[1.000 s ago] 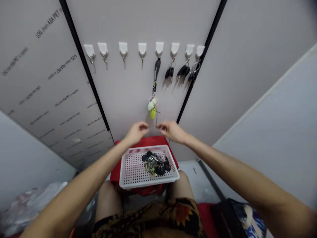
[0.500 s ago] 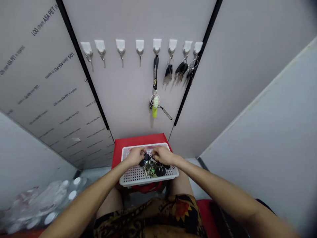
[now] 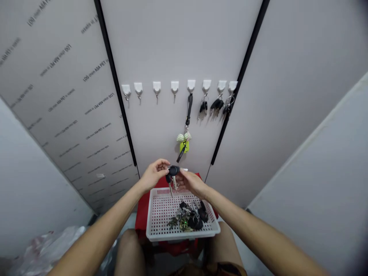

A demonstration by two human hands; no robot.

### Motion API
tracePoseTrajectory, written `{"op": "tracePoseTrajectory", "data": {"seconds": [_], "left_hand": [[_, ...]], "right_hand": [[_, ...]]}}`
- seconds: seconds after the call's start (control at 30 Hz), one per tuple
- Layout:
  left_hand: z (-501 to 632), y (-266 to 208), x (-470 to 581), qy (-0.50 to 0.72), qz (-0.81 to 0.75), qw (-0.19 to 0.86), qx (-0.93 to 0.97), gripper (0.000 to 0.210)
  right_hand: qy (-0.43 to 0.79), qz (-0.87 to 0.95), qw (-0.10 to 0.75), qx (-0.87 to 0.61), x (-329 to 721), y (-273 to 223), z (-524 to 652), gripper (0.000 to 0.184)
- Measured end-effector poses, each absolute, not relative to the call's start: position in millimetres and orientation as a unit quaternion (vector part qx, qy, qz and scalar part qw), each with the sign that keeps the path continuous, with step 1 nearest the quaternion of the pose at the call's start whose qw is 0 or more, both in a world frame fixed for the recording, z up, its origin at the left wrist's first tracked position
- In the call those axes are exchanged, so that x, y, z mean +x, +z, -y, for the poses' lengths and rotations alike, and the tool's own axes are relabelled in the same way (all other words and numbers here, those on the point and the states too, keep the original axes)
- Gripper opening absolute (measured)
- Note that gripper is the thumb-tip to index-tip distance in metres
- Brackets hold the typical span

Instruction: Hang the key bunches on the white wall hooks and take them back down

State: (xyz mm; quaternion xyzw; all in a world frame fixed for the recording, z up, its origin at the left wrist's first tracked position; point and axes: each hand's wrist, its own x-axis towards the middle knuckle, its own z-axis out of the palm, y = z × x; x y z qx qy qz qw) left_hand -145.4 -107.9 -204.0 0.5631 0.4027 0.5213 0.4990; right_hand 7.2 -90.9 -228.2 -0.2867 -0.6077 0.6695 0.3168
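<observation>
A bunch of keys (image 3: 173,171) with black heads is held up between my two hands, above the far rim of a white perforated basket (image 3: 161,234). My left hand (image 3: 152,175) pinches the bunch from the left, its fingers closed at the ring side. From the right, my right hand (image 3: 191,182) grips the black key head, with its other fingers curled behind the hanging metal blades. More keys and key rings (image 3: 191,216) lie in a heap in the right half of the basket, one with a green-yellow wheel-shaped charm (image 3: 184,223).
Several white hooks (image 3: 174,86) line the wall. The four left ones are bare; key bunches (image 3: 217,105) and a black strap with green charms (image 3: 188,111) hang on the right ones. A red stool (image 3: 141,214) bears the basket; plastic-wrapped bottles (image 3: 66,249) stand lower left.
Both hands have risen out of the basket and now hold a bunch of keys above its far rim. The view has tilted up, and the hanging charms have swung.
</observation>
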Motion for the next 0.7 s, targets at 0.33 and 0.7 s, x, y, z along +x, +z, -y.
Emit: {"op": "tracePoseTrajectory", "data": {"seconds": [0.33,0.7], "left_hand": [[110.2,-195.6,-144.6,0.629,-0.316,0.592,0.393,0.021],[90.8,-135.9,-133.0,0.530,-0.373,0.444,0.619,0.012]], "right_hand": [[0.535,0.647,0.399,-0.368,5.6,-194.3,93.5,0.014],[0.172,0.833,0.427,-0.306,7.2,-95.4,70.1,0.009]]}}
